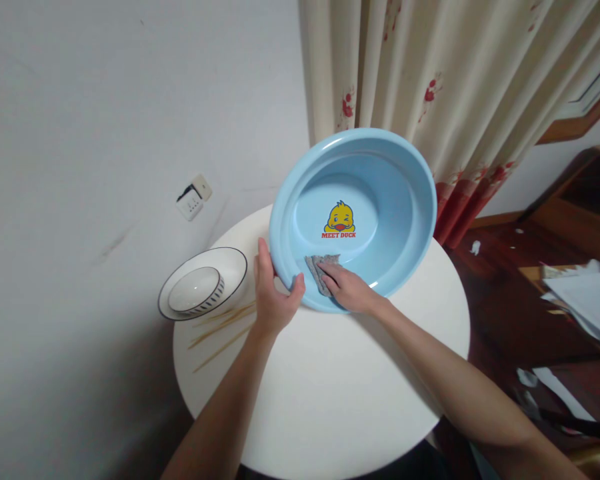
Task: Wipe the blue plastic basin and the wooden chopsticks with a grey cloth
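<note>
A light blue plastic basin (405, 200) with a yellow duck picture on its bottom is tilted up over the white round table (320, 387), its inside facing me. My left hand (275, 293) grips the basin's lower left rim, with the thumb on the near side and the other fingers partly hidden behind it. My right hand (347, 287) is inside the basin near its lower edge. Under its fingers a grey cloth (317, 270) is pressed against the inner wall.
Left of the basin, a white bowl (195, 287) sits on a dark-rimmed white plate (235, 267). Several chopsticks (223, 330) lie beside them. Behind are a wall with a socket (190, 203) and a floral curtain (390, 73). Papers (585, 300) lie at the right.
</note>
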A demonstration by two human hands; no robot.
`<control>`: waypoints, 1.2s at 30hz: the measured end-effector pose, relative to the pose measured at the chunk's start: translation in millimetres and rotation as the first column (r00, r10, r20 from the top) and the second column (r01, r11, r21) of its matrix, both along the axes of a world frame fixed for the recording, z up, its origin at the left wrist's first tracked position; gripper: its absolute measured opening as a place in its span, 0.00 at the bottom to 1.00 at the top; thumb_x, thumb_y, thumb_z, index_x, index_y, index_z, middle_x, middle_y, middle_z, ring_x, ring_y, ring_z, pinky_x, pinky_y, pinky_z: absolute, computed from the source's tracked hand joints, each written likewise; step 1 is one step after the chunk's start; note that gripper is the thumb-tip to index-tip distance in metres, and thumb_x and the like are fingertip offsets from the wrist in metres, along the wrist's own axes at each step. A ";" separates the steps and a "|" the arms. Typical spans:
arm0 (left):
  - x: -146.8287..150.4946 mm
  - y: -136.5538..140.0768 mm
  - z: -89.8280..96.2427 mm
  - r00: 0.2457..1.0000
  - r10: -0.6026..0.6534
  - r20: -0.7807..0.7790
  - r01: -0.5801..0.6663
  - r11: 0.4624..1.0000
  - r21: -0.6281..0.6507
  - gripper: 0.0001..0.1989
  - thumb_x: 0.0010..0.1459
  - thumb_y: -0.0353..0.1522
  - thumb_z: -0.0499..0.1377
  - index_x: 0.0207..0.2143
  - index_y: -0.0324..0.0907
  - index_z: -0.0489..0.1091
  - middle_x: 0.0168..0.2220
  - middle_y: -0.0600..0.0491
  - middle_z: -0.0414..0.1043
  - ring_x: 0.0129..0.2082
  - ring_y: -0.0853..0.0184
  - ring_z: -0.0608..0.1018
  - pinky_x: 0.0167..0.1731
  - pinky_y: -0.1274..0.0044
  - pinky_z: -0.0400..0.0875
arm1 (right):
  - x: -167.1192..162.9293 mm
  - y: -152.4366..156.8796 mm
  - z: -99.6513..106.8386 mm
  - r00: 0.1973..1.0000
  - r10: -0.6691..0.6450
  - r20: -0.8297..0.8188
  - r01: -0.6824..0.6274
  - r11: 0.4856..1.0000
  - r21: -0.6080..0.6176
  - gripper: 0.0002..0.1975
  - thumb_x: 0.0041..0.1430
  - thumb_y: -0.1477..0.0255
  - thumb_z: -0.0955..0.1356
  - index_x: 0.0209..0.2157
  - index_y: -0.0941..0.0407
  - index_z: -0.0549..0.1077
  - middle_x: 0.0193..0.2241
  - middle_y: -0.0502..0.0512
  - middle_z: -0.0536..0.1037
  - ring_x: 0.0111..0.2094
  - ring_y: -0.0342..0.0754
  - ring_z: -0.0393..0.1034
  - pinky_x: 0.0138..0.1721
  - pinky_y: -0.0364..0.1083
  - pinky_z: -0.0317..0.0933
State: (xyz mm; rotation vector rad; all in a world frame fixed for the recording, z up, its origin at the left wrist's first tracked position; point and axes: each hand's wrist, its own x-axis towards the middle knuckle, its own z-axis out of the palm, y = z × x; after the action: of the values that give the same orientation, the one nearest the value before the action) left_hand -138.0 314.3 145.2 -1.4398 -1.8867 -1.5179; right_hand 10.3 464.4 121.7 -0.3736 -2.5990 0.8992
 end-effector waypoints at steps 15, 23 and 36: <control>4.6 0.0 15.4 0.977 0.213 0.019 -0.213 0.974 0.081 0.44 0.48 0.28 0.59 0.70 0.37 0.56 0.54 0.41 0.67 0.56 0.53 0.72 0.51 0.67 0.75 | 12.7 10.2 5.4 0.959 -0.154 0.239 0.099 0.969 0.228 0.21 0.70 0.71 0.62 0.59 0.58 0.75 0.62 0.66 0.74 0.66 0.62 0.66 0.68 0.61 0.58; 3.3 -0.9 9.6 0.983 0.182 -0.013 -0.179 0.979 0.101 0.44 0.49 0.31 0.59 0.70 0.36 0.56 0.54 0.40 0.66 0.54 0.53 0.72 0.47 0.68 0.75 | 6.0 0.5 7.9 0.990 -0.030 0.140 0.011 0.990 0.140 0.24 0.70 0.72 0.60 0.64 0.58 0.71 0.64 0.64 0.73 0.65 0.59 0.68 0.66 0.59 0.62; 10.3 0.3 16.5 0.955 0.297 -0.019 -0.292 0.947 0.134 0.46 0.45 0.28 0.58 0.70 0.38 0.57 0.52 0.41 0.68 0.46 0.57 0.73 0.36 0.72 0.73 | 6.5 1.9 1.9 0.996 0.026 0.090 -0.035 0.994 0.103 0.25 0.73 0.68 0.59 0.67 0.58 0.67 0.68 0.63 0.68 0.68 0.57 0.63 0.69 0.58 0.58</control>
State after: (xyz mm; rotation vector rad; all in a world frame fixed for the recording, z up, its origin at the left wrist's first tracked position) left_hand -127.7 314.6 161.7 -1.0674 -1.8451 -1.4271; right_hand 16.8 466.3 123.6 -0.3536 -2.7270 0.7687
